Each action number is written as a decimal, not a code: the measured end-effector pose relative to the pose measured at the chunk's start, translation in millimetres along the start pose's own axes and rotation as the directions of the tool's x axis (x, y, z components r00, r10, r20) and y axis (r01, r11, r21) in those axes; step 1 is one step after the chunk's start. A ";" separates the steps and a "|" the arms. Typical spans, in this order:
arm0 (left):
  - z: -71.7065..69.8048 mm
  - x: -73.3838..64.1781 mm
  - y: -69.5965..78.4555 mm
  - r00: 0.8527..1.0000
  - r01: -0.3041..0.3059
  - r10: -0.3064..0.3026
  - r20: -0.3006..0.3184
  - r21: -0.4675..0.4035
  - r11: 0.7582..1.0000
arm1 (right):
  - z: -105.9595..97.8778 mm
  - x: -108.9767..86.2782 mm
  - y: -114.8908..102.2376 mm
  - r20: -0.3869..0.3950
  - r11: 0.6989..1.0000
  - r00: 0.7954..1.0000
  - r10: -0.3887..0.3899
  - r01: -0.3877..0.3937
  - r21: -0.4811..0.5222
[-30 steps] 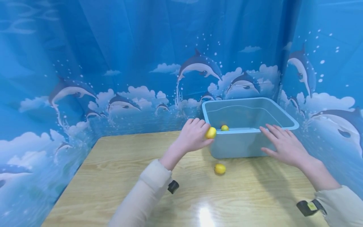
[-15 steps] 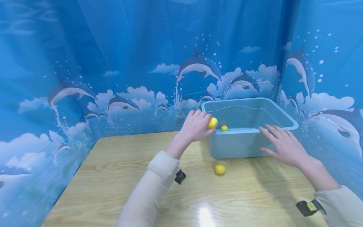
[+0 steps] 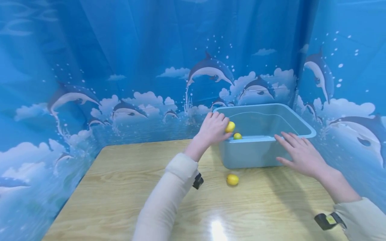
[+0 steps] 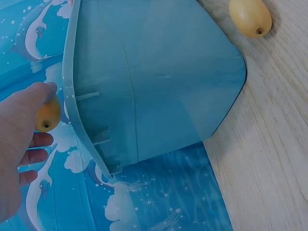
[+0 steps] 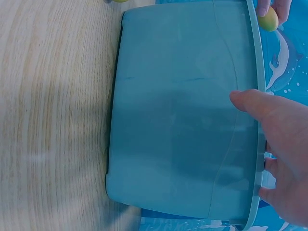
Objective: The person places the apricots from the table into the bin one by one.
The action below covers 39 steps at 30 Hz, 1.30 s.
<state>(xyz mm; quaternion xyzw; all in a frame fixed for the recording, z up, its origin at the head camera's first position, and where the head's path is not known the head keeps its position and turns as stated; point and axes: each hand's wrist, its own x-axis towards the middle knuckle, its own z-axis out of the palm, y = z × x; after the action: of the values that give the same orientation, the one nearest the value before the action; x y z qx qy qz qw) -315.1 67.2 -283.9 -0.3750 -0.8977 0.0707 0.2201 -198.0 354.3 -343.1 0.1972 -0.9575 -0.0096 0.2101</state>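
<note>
My left hand (image 3: 212,129) pinches a yellow lemon (image 3: 230,127) just over the left end of the near rim of a blue-grey plastic bin (image 3: 253,154). In the left wrist view the held lemon (image 4: 48,115) shows its dark stem end, with the thumb against it and the other fingers below. Inside the bin lies another lemon (image 3: 237,136), partly hidden by the near wall. My right hand (image 3: 304,155) is at the right part of the near rim, fingers spread and fairly straight over it, thumb in front of the outer wall. Whether it presses the rim I cannot tell.
A further lemon (image 3: 232,179) lies on the wooden table (image 3: 126,187) in front of the bin. Behind the table and to its right hangs a blue curtain (image 3: 135,67) printed with dolphins. The bin stands close to the curtain's corner.
My left hand has risen and moved slightly right and forward with the lemon, from beside the bin's near left corner to over its rim. My right hand stays put.
</note>
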 end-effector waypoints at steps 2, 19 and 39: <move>0.9 2.3 2.3 1.000 -0.004 0.004 0.003 0.011 1.000 | -0.4 -0.2 -0.4 0.003 1.000 1.000 0.002 -0.002 0.001; 7.6 10.7 12.0 1.000 0.010 -0.010 0.016 0.003 1.000 | 0.3 -0.4 -1.7 0.002 1.000 1.000 0.003 -0.003 0.007; 10.1 -34.0 5.6 0.941 -0.201 0.214 -0.260 0.077 0.977 | -0.5 0.6 -1.4 0.003 1.000 1.000 -0.002 0.002 -0.003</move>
<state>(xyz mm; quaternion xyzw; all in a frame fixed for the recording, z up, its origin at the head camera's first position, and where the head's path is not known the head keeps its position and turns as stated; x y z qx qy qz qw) -294.8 47.6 -306.2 -0.4679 -0.8133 0.0645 0.3397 -197.8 352.9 -342.6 0.1977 -0.9576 -0.0115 0.2091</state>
